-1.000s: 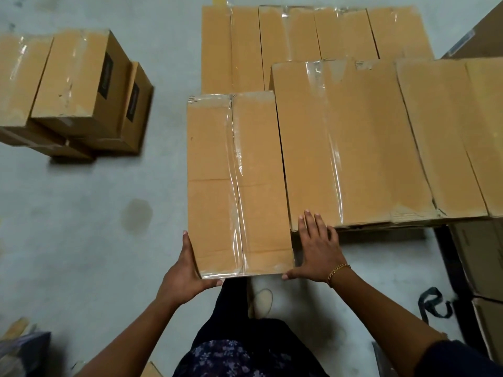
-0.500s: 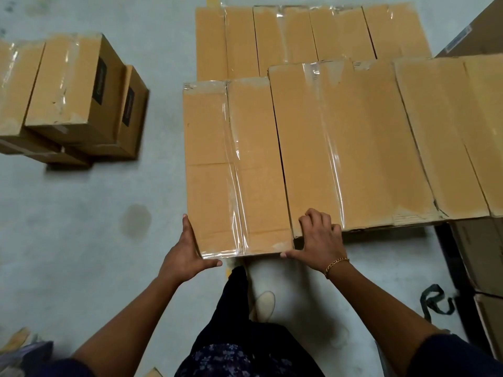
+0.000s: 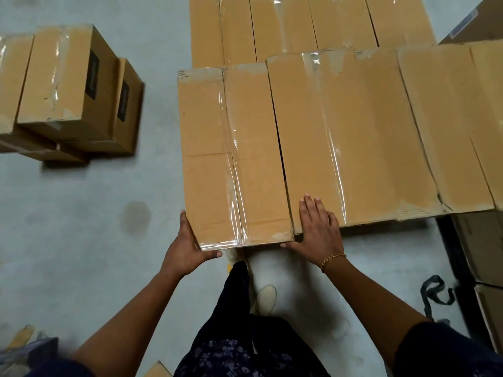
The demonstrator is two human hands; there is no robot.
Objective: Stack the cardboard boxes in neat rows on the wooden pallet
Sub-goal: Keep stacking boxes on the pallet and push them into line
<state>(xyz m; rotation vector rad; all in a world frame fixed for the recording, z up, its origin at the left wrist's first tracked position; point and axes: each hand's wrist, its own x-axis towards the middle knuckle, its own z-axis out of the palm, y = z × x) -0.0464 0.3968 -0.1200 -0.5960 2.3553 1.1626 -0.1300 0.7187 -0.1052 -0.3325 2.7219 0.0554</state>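
Note:
A long taped cardboard box lies at the left end of the upper layer of boxes. Its near end sticks out slightly past the neighbouring box. My left hand presses the box's near left corner, fingers straight along its side and thumb across the front. My right hand rests flat on the neighbouring box's top, its thumb against the near right corner of the first box. A lower row of boxes shows behind. The boxes hide the pallet.
A pile of loose cardboard boxes stands on the grey floor to the left. More boxes sit low at the right edge beside a dark strip, with a black strap on the floor. My shoe is below the stack's front.
The box has slid away from me, closer to flush with its neighbour. My right hand's fingers curled briefly, then flattened again on the neighbouring box.

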